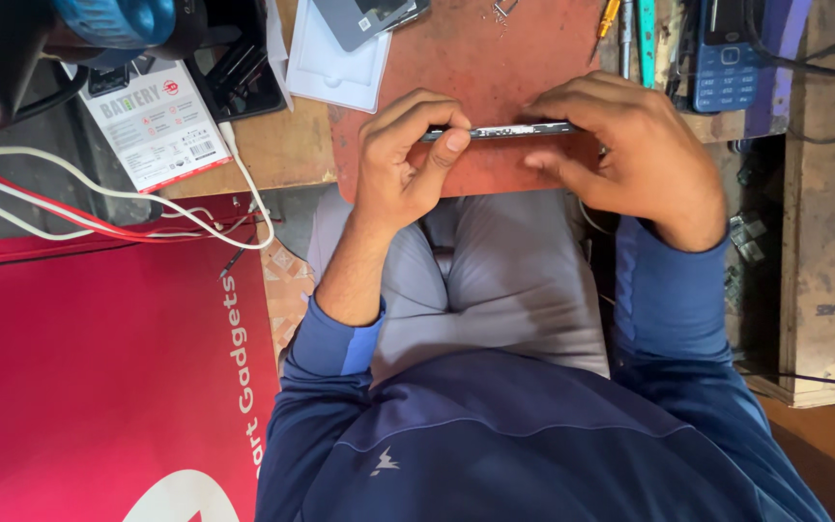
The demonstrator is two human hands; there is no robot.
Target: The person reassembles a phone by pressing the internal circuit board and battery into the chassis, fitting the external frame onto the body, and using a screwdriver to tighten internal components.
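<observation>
Both hands are gripping a thin dark phone [500, 130] edge-on, so only its slim side with a line of small metal bits is facing the camera. The left hand [403, 159] is pinching the near end, thumb pressing on the edge and fingers curling over the top, probably to keep the slab from twisting. The right hand [630, 145] is closing over the far end, fingers wrapping the top and thumb tucking under, likely steadying it from the other side. The phone is hovering just above the reddish work mat [475, 68], close to its near edge and over the person's lap, which seems to be keeping any loose bits landing on the mat and not the floor. Both forearms are coming in from blue sleeves, with elbows drawn in, suggesting fine work needing a braced hold. Tools are lying within reach at the back: a yellow-handled screwdriver [609, 19] and a teal tool [647, 39] well apart from the hands. A blue keypad phone [725, 58] is sitting beside them. A white tray [335, 68] is resting at the mat's left edge with a grey slab [364, 19] on it, seemingly parked out of the way. A white battery box [157, 121] is lying further left, near red and white cables [79, 208] running across a red banner [99, 377].
</observation>
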